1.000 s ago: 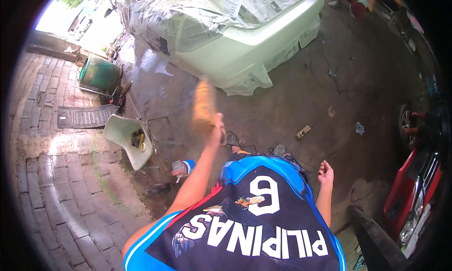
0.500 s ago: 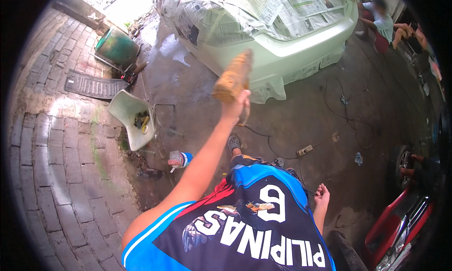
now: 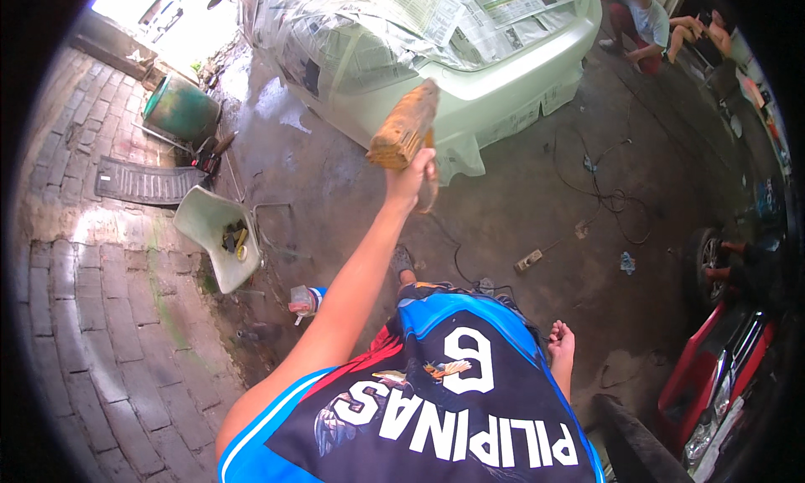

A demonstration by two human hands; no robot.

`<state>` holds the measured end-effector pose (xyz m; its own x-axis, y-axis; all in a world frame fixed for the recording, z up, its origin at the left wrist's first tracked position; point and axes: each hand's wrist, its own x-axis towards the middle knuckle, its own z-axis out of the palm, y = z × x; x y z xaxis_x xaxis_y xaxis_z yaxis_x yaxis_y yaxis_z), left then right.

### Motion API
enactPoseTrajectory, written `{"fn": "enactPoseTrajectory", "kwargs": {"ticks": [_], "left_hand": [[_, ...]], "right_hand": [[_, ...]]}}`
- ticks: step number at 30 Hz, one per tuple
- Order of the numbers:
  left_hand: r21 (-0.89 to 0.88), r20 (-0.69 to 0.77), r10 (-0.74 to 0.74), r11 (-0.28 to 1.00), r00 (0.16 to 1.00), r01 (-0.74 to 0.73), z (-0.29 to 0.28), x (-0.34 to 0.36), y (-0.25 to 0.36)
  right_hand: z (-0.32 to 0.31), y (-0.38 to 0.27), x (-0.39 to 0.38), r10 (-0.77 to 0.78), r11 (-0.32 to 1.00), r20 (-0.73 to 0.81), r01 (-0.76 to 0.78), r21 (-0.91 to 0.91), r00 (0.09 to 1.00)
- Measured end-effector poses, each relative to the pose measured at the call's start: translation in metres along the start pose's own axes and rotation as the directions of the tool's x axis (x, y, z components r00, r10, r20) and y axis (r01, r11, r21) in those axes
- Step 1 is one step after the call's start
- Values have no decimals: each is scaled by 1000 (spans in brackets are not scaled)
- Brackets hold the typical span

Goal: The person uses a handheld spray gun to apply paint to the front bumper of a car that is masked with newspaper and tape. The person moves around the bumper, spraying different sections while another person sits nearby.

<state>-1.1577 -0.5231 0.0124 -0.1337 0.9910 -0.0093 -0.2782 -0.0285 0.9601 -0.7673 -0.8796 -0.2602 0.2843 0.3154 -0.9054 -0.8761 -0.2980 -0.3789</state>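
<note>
My left hand (image 3: 409, 181) is closed round the handle of a worn orange-brown, boxy corded tool (image 3: 401, 129), held out in front of me; its exact kind I cannot make out. The tool is in line with the pale green rear bumper (image 3: 490, 93) of a car, and I cannot tell whether they touch. Newspaper and clear plastic masking (image 3: 377, 43) cover the car above the bumper. Low by my right side, my right hand (image 3: 561, 340) hangs with its fingers loosely curled and apart, and nothing shows in it.
A pale plastic chair (image 3: 210, 236) with small items, a green drum (image 3: 180, 106) and a grey panel (image 3: 147, 181) stand left. Cables (image 3: 616, 202) and an extension socket (image 3: 528, 261) lie on the floor. People (image 3: 646, 26) sit far right; a red car part (image 3: 692, 357) is lower right.
The view has shifted, so the car and floor things sit further left. My left hand still holds the orange-brown tool out toward the bumper. My right hand stays low.
</note>
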Motion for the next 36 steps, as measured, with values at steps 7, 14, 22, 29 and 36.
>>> {"fn": "enactPoseTrajectory", "kwargs": {"ticks": [7, 14, 22, 29, 36], "left_hand": [[110, 2, -123, 986, 992, 122, 38, 9, -20], [120, 257, -93, 991, 962, 63, 27, -32, -56], [135, -527, -282, 904, 802, 406, -105, -81, -111], [120, -310, -385, 891, 869, 437, -61, -87, -166], [378, 261, -240, 917, 935, 130, 1, -70, -154]], "right_hand": [[-5, -1, -3, -13, 997, 5, 13, 70, 1000], [-31, 23, -5, 24, 996, -73, -17, 88, 997], [-55, 38, -13, 22, 990, -84, -9, 144, 996], [-59, 25, -27, 34, 997, -96, -27, 69, 995], [-45, -12, -31, -61, 997, -148, 67, 34, 987]]}}
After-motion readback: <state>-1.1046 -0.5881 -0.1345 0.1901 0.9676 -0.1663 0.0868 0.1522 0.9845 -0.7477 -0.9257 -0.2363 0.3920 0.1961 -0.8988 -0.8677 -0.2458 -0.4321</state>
